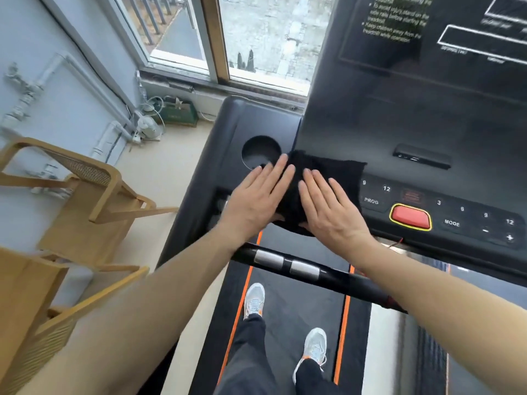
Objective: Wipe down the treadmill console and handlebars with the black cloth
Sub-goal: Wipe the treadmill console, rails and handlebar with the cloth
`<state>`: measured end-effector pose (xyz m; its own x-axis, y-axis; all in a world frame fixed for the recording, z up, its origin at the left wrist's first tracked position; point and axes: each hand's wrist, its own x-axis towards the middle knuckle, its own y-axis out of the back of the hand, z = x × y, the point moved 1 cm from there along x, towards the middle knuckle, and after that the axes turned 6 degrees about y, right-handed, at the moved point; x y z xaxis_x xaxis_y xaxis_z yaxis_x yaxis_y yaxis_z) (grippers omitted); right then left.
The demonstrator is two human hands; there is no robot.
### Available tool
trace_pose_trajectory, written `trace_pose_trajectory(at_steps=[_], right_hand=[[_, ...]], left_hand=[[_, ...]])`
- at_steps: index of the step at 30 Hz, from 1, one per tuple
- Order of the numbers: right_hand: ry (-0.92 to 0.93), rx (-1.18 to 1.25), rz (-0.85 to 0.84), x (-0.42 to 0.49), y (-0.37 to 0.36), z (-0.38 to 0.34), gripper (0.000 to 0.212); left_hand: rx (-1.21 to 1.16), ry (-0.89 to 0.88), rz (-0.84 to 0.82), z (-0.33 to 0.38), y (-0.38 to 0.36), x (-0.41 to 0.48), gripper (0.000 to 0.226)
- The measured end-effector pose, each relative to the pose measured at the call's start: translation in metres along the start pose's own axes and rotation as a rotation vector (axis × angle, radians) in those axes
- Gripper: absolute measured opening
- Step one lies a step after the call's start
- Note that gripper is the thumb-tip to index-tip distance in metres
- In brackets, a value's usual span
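Head: handlebar [288, 265] across; chairs [74, 192], perhaps two.

Two hands [256, 201], one cloth [330, 166], two chairs [85, 181], two shoes [254, 300].

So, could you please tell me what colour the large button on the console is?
The large button is red with a yellow outline, seen in the head view.

Bright daylight from window [268, 38], soft overall blur, wide-angle edge distortion
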<state>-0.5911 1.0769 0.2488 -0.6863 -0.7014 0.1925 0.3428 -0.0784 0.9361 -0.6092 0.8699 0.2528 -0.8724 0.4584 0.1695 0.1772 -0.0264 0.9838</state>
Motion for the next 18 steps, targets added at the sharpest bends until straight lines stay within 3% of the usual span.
trace_pose_trajectory(at_steps=[2, 5, 9, 13, 18], right_hand=[[0.027, 0.015, 0.044, 0.032, 0.001, -0.019, 0.066], [0.077, 0.031, 0.094, 0.078, 0.001, -0.049, 0.052], [0.020, 0.087, 0.125, 0.084, -0.002, -0.055, 0.050], [0.084, 0.012, 0.116, 0.027, 0.001, -0.021, 0.049], [0.033, -0.025, 0.052, -0.061, 0.004, 0.036, 0.046]], left_hand=[[0.070, 0.050, -0.076, -0.033, 0.003, -0.010, 0.095], [0.138, 0.141, -0.099, -0.062, 0.005, -0.018, 0.087], [0.189, 0.222, -0.089, -0.057, 0.001, -0.020, 0.080], [0.160, 0.187, -0.038, -0.005, -0.005, -0.010, 0.090], [0.057, 0.135, 0.086, 0.094, -0.004, 0.011, 0.066]])
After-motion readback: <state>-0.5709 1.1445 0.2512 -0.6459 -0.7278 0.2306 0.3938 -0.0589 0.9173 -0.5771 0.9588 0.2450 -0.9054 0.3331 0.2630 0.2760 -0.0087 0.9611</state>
